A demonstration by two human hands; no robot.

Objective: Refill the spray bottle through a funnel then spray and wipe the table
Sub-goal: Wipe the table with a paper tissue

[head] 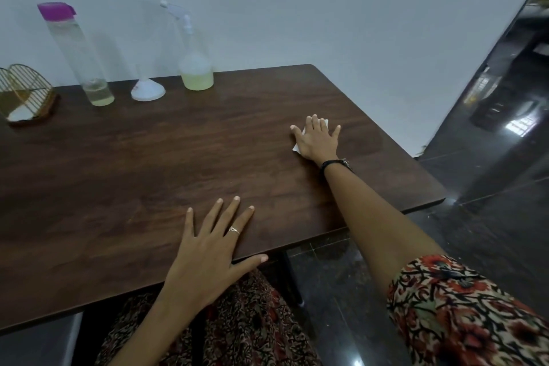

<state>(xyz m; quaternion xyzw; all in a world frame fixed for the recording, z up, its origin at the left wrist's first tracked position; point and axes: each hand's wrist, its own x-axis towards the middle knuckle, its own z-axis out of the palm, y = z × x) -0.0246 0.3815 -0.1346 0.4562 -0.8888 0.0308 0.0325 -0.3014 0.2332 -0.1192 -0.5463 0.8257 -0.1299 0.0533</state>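
My right hand [316,138] lies flat, fingers spread, pressing a white folded tissue [297,146] onto the dark wooden table [142,157] near its right side; only the tissue's edges show. My left hand [212,242] rests flat on the table's near edge with fingers apart and nothing in it. At the back stands the clear spray bottle [194,64] with pale yellow liquid in its base and its white trigger head on. To its left a white funnel [147,89] sits upside down. A tall clear refill bottle [77,53] with a purple cap holds a little yellowish liquid.
A gold wire napkin holder [25,95] on a wooden base stands at the far left. A pale wall runs behind the table. To the right and below the table's edge is a glossy dark tiled floor [490,157].
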